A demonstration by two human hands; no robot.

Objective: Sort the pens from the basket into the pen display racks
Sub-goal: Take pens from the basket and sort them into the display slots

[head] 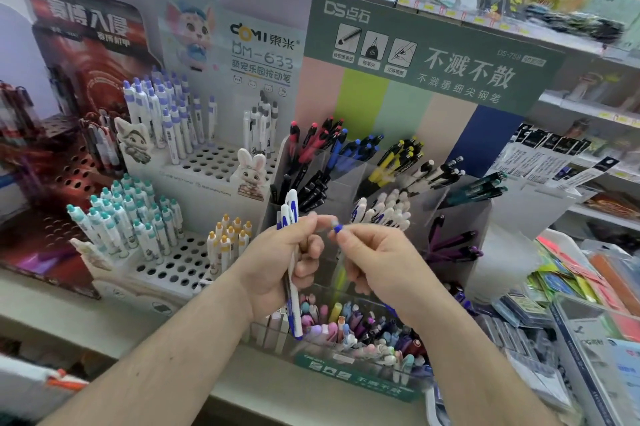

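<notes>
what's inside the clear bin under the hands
The clear bin holds a jumble of pastel and dark pens. The hands and forearms cover its upper part, so what lies there is hidden.

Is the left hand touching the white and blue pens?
Touching. The head view shows the left hand with its fingers curled round a bunch of white and blue pens, which stick out above and below the fist.

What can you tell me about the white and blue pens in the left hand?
The white and blue pens are a small bunch of slim pens that look like plastic, with white barrels and blue clips and blue bands. The left hand grips them round the middle, fingers curled round them. They stand nearly upright, tops poking out above the fist and lower ends hanging below it. They are held up in front of the clear pen rack, not in any slot. How many there are is hard to tell.
</notes>
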